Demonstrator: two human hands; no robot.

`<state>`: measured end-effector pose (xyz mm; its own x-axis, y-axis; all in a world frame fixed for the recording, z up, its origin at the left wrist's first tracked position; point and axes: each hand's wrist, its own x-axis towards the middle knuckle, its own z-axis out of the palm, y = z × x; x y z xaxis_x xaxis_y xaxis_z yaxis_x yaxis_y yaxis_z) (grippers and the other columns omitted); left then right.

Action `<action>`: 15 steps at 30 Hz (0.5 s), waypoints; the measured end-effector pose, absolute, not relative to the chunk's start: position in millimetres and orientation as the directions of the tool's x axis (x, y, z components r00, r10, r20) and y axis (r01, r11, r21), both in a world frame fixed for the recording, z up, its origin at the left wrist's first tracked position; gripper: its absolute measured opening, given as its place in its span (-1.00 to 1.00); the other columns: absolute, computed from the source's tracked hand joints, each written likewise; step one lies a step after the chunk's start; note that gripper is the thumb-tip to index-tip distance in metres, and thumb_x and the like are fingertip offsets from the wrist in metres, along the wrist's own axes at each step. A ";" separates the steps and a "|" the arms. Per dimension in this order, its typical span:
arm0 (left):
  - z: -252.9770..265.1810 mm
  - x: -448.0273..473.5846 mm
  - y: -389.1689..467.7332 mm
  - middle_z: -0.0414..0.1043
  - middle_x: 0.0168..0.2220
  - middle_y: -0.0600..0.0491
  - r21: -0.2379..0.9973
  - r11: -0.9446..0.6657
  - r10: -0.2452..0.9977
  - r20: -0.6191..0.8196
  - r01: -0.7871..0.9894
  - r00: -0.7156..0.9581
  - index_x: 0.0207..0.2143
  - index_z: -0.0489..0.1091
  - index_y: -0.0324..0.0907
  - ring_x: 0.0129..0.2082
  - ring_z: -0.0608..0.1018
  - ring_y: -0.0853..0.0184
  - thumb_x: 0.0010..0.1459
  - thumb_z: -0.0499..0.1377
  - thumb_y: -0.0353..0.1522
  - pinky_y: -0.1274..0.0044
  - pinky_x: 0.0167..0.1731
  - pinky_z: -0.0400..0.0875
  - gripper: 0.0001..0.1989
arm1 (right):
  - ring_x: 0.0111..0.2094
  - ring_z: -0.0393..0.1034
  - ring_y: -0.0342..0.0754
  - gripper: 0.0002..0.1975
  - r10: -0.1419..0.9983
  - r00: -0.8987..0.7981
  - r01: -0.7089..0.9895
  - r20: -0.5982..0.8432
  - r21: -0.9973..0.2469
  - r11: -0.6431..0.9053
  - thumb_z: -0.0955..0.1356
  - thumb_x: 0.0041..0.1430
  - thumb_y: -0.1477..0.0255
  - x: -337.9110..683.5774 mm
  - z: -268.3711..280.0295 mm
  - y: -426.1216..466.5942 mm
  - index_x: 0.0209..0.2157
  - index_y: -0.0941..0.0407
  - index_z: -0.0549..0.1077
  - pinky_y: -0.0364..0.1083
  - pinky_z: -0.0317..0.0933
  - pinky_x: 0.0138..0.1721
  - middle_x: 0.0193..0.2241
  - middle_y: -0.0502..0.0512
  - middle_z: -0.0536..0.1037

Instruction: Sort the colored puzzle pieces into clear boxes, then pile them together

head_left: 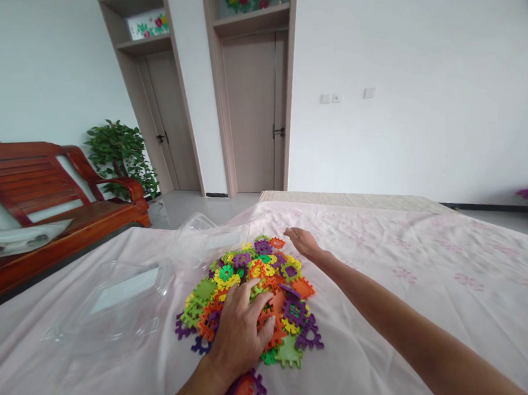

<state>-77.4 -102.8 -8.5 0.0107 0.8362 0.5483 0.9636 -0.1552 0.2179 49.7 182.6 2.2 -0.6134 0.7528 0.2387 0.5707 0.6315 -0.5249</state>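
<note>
A heap of flat plastic interlocking building pieces (276, 304) in orange, purple, yellow and green lies on the pink cloth. My left hand (242, 330) rests on the near middle of this heap, palm down with its fingers spread, and hides the pieces below. Just past the heap's far right edge, my right hand (303, 243) is turned sideways with its fingers stretched out toward the left; nothing shows in it. Under my left wrist, a purple and orange piece (247, 394) sits apart from the main heap.
Left of the heap is a clear plastic container (113, 302) with a white label; another clear container (210, 239) lies behind it. The pink flowered cloth (397, 255) covers the surface. A wooden bench (34, 181) and a leafy plant (119, 153) stand at the left.
</note>
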 end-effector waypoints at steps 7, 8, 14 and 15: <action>-7.5 -78.6 -104.5 0.28 0.11 -0.09 0.275 -0.163 0.837 0.548 0.948 -0.015 -0.01 0.43 -0.03 0.07 0.39 0.05 0.16 0.14 -0.28 0.13 0.08 0.32 -0.67 | 0.03 0.37 0.08 -0.58 0.619 -0.768 0.461 0.165 -0.529 0.713 0.22 0.27 0.07 -15.1 -2.7 168.6 -0.10 0.02 0.53 -0.01 0.18 0.09 -0.11 0.07 0.58; -7.4 -79.0 -104.5 0.28 0.12 -0.09 0.283 -0.164 0.836 0.548 0.945 -0.019 -0.01 0.44 -0.03 0.07 0.39 0.05 0.16 0.14 -0.29 0.13 0.08 0.32 -0.68 | -0.01 0.39 0.07 -0.57 0.600 -0.785 0.446 0.152 -0.533 0.719 0.22 0.26 0.05 -17.2 -5.4 160.6 -0.13 0.02 0.54 -0.02 0.19 0.06 -0.13 0.06 0.59; -6.2 -81.6 -103.7 0.31 0.09 -0.06 0.388 -0.232 0.824 0.565 0.892 -0.032 -0.07 0.45 -0.05 0.09 0.39 0.12 0.17 0.14 -0.32 0.23 0.11 0.31 -0.73 | -0.21 0.42 0.01 -0.51 0.476 -0.877 0.314 0.064 -0.673 0.670 0.19 0.28 0.03 8.4 -4.5 124.6 -0.31 0.10 0.54 -0.06 0.26 -0.09 -0.30 0.05 0.59; -4.5 -81.9 -104.1 0.31 0.09 -0.05 0.421 -0.247 0.820 0.571 0.873 -0.043 -0.09 0.45 -0.06 0.11 0.39 0.14 0.18 0.13 -0.33 0.26 0.12 0.30 -0.75 | -0.24 0.41 0.00 -0.51 0.480 -0.876 0.305 0.052 -0.711 0.633 0.19 0.28 0.04 14.3 -1.7 122.3 -0.33 0.11 0.54 -0.06 0.26 -0.10 -0.32 0.06 0.59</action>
